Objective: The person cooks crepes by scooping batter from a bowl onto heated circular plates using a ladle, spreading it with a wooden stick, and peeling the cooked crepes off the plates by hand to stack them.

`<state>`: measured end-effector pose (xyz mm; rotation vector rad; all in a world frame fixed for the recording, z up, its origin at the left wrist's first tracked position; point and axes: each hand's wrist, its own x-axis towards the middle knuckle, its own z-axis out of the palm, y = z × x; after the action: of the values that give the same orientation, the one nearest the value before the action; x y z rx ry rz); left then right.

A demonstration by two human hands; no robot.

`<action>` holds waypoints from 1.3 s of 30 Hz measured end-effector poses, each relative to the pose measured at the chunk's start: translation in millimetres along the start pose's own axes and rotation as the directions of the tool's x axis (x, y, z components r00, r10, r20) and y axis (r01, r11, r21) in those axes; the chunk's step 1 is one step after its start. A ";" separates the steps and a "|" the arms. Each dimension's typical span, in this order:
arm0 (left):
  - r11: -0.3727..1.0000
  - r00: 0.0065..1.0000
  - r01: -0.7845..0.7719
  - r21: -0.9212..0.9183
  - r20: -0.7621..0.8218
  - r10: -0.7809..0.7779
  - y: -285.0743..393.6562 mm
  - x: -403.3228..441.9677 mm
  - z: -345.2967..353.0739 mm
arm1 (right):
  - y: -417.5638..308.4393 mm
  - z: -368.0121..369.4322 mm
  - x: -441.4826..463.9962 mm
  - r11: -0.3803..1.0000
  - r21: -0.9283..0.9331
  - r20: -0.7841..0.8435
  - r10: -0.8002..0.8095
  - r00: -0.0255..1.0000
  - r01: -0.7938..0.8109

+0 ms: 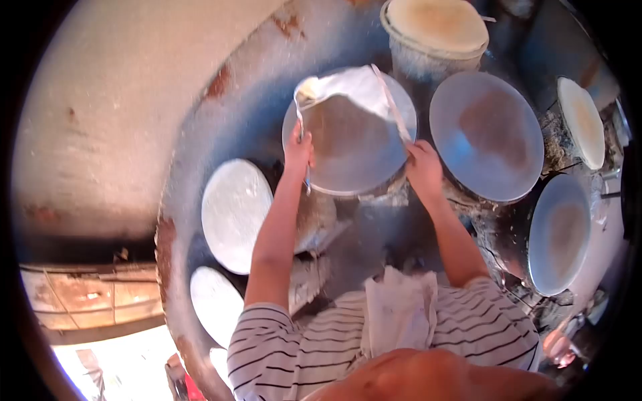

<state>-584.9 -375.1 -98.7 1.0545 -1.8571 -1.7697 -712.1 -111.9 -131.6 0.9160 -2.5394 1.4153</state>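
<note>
Both hands are over a round grey plate (348, 167) near the upper middle. My left hand (299, 152) is closed on the handle of a metal utensil (300, 113), whose far end touches a thin white sheet (354, 87). My right hand (422, 164) grips a long flat stick (393, 107) that slants up and left to the sheet's right part. The sheet spans the plate's far side between the two tools and looks partly lifted. Bare grey-brown surface shows below it.
Beside it on the right are two more grey plates (487, 137). A pale flatbread (438, 25) lies on a round stand at the top, another (580, 123) at far right. White discs (235, 215) stand at left, by a curved rusty wall edge (167, 247).
</note>
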 end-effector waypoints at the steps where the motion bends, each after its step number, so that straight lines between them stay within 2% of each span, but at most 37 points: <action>1: 0.999 1.000 0.014 0.030 -0.018 -0.014 -11.2 -10.6 -6.9 | -6.6 16.6 -2.0 0.996 -0.021 -0.022 -0.081 0.996 0.081; 3: 0.995 0.999 -0.031 0.096 -0.038 0.034 -14.1 -16.6 -8.7 | -17.6 51.1 20.3 0.993 -0.034 0.021 -0.114 0.993 0.115; 4: 0.996 0.998 0.023 0.091 -0.060 -0.018 -14.2 -23.7 -7.9 | -14.3 50.1 34.0 0.992 -0.035 0.029 -0.123 0.992 0.124; 6: 0.991 0.995 0.080 -0.104 -0.057 -0.087 -16.1 -40.8 -11.2 | -16.0 34.0 42.2 0.995 -0.015 0.068 -0.096 0.993 0.097; 7: 0.971 0.991 0.116 -0.210 -0.047 -0.129 -18.7 -50.9 -12.9 | -0.6 21.8 40.1 0.983 -0.089 0.038 -0.155 0.987 0.158; 8: 0.918 0.981 0.163 -0.361 -0.038 -0.189 -16.8 -60.0 -14.2 | 9.5 16.8 32.3 0.990 -0.098 0.042 -0.099 0.994 0.102; 9: 0.852 0.973 0.198 -0.484 -0.005 -0.229 -18.7 -66.2 -15.5 | 15.6 16.5 29.0 0.993 -0.109 0.040 -0.051 0.998 0.055; 11: 0.688 0.958 0.249 -0.681 0.069 -0.278 -16.4 -75.9 -20.0 | 9.8 32.9 28.1 0.988 -0.092 0.084 -0.117 0.990 0.125; 12: 0.574 0.947 0.289 -0.766 0.139 -0.290 -17.1 -83.2 -20.7 | 1.9 41.3 30.4 0.984 -0.079 0.102 -0.151 0.983 0.160; 14: 0.294 0.936 0.340 -0.893 0.291 -0.200 -27.8 -100.2 -20.7 | -8.4 57.1 47.9 0.975 -0.045 0.177 -0.207 0.962 0.218; 15: 0.139 0.927 0.368 -0.919 0.350 -0.135 -29.1 -108.7 -15.5 | -13.9 62.9 57.0 0.968 -0.027 0.221 -0.236 0.946 0.248; 18: 0.021 0.943 0.281 -0.960 0.272 -0.190 -9.8 -142.3 8.8 | -29.4 70.6 66.1 0.943 0.112 0.313 -0.333 0.890 0.313; 20: -0.163 0.928 0.345 -0.925 0.362 -0.090 -22.6 -153.4 14.0 | -20.7 48.7 64.2 0.926 0.176 0.354 -0.377 0.856 0.335; 23: -0.212 0.954 0.300 -0.930 0.294 0.062 -6.3 -174.8 35.3 | -0.8 -4.2 108.4 0.855 0.259 0.363 -0.518 0.775 0.450; 25: -0.226 0.972 0.220 -0.949 0.194 0.133 1.6 -187.5 58.9 | 55.6 -4.4 148.7 0.948 0.119 0.397 -0.319 0.861 0.297; 27: -0.286 0.980 0.181 -0.941 0.148 0.135 -3.1 -193.6 76.0 | 71.0 16.6 161.2 0.909 0.093 0.357 -0.411 0.839 0.406; 28: -0.330 0.982 0.174 -0.928 0.139 0.127 2.8 -190.9 86.4 | 69.8 37.7 159.1 0.886 0.151 0.387 -0.462 0.798 0.439; 29: -0.368 0.982 0.175 -0.913 0.136 0.130 14.8 -187.8 96.9 | 53.5 48.4 148.9 0.899 0.160 0.430 -0.436 0.791 0.408; 30: -0.357 0.989 0.128 -0.925 0.095 0.110 24.8 -188.7 105.9 | 32.6 56.9 138.8 0.909 0.164 0.474 -0.413 0.778 0.382; 31: -0.345 0.995 0.081 -0.935 0.053 0.089 34.5 -189.7 115.0 | 17.8 62.4 131.7 0.884 0.202 0.491 -0.464 0.737 0.422; 33: -0.323 0.997 0.060 -0.945 0.040 0.068 49.3 -190.1 121.7 | 0.9 45.5 118.8 0.875 0.248 0.502 -0.482 0.718 0.415; 34: -0.276 0.998 0.047 -0.960 0.032 0.057 54.4 -192.0 118.7 | 7.2 19.0 107.7 0.897 0.240 0.374 -0.438 0.818 0.371; 36: -0.206 1.000 0.003 -0.979 -0.001 0.020 69.6 -194.2 117.2 | 47.8 -26.3 68.7 0.968 0.190 0.356 -0.226 0.907 0.167; 38: -0.168 0.998 0.007 -0.986 -0.004 0.065 64.0 -188.8 117.4 | 64.2 -26.7 39.1 0.977 0.110 0.406 -0.210 0.889 0.181; 39: -0.180 0.997 0.041 -0.983 0.028 0.075 56.3 -184.1 119.2 | 48.9 -28.0 13.7 0.942 0.094 0.360 -0.334 0.871 0.322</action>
<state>-564.0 -163.9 -19.9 0.1673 0.1252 -2.3362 -755.5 -76.6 -147.3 1.6736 -2.4325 1.2783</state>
